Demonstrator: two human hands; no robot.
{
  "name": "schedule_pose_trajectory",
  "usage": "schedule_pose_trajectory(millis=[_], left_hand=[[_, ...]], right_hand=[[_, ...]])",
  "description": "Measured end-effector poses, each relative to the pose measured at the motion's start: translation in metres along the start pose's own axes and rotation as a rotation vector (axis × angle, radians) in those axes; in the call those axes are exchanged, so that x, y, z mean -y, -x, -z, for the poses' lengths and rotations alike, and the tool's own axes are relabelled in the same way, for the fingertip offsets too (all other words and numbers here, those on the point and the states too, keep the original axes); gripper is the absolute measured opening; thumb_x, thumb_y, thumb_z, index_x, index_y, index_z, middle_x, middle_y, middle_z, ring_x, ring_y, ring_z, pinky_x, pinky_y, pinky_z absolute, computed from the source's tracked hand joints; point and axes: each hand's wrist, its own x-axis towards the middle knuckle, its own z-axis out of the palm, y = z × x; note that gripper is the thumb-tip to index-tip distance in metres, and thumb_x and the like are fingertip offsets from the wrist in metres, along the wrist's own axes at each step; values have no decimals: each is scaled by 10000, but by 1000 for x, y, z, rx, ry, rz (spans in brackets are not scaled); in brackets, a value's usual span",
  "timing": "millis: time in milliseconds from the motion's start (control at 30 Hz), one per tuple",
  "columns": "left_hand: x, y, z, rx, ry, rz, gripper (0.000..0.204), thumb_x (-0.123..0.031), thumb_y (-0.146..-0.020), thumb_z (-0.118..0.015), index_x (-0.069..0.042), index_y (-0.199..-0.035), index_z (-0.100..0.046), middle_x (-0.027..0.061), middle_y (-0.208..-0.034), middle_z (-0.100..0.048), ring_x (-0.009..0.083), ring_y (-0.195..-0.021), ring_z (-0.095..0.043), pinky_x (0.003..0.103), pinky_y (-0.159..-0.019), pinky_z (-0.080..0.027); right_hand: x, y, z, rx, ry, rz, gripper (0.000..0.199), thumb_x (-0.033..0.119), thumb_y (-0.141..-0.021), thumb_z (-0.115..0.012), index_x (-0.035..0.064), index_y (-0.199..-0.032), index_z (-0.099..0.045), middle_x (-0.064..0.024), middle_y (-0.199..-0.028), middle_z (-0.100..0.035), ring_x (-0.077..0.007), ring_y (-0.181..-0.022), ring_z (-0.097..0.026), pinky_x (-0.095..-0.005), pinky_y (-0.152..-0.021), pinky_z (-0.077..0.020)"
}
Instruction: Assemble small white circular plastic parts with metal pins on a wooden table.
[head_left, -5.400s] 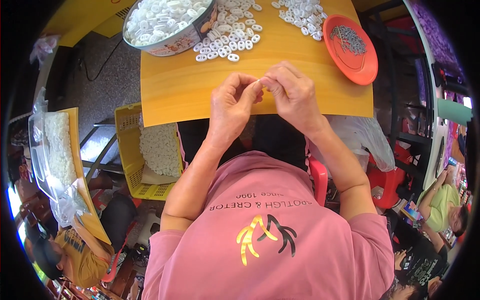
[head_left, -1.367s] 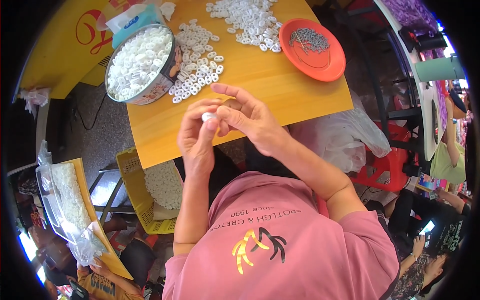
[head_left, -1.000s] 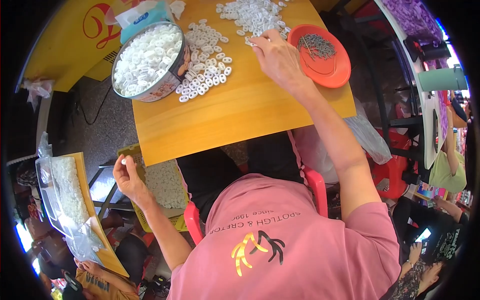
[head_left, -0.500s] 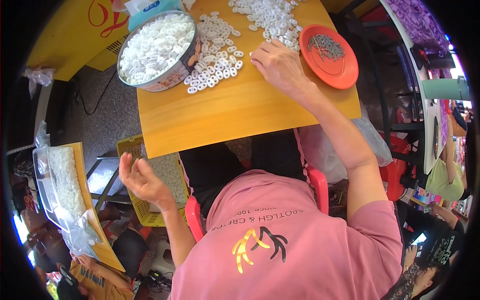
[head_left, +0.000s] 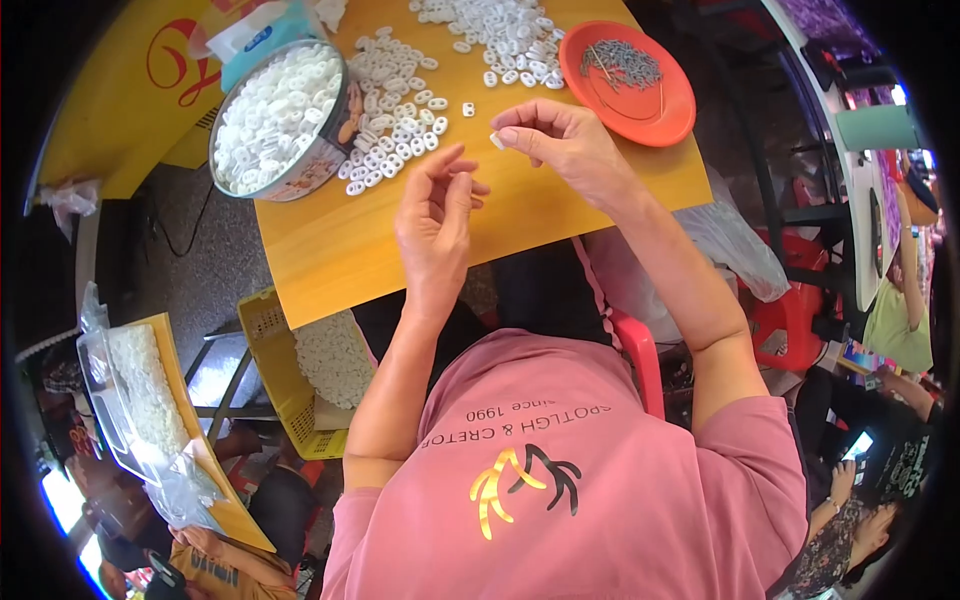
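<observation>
My right hand (head_left: 560, 140) pinches a small white oval piece with two holes (head_left: 497, 141) between thumb and fingertips, above the wooden table (head_left: 400, 250). To its left, my left hand (head_left: 438, 215) is raised at the table's front edge, fingers loosely curled and apart, with nothing visible in it. One more white piece (head_left: 468, 109) lies alone on the wood just beyond the hands. A spread of like pieces (head_left: 395, 135) lies beside the round tin (head_left: 300, 178), which is heaped with them. Another pile (head_left: 505, 40) is at the far edge.
An orange-red plate (head_left: 625, 118) holding small grey metal pins (head_left: 625, 66) stands at the table's right. A tissue pack (head_left: 262, 35) sits behind the tin. Below left is a yellow crate (head_left: 275, 375) with white pieces. Other people work at the lower left and right.
My left hand has come up from beside the crate to the table. My right hand has drawn back from the far pile, now with a white piece. A single piece now lies apart on the table.
</observation>
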Motion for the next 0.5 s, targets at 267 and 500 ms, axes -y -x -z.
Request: schedule_pose_trajectory(millis=[267, 500], left_hand=[[12, -13, -18, 83, -575, -548, 213, 63, -831, -681, -7, -1026, -630, 141, -997, -630, 248, -832, -649, 316, -714, -524], [21, -12, -31, 89, -328, -277, 123, 48, -888, -632, 8, -1004, -616, 109, -923, -672, 178, -778, -658, 273, -692, -530]], right_hand=[[-9, 21, 0, -11, -149, -71, 252, 176, -922, -649, 20, -1120, -644, 14, -934, -658, -20, -802, -579, -181, -632, -443], [-9, 35, 10, -135, -86, 117, 226, 125, -886, -639, -41, -1037, -663, -101, -911, -703, -132, -836, -661, -274, -735, -525]])
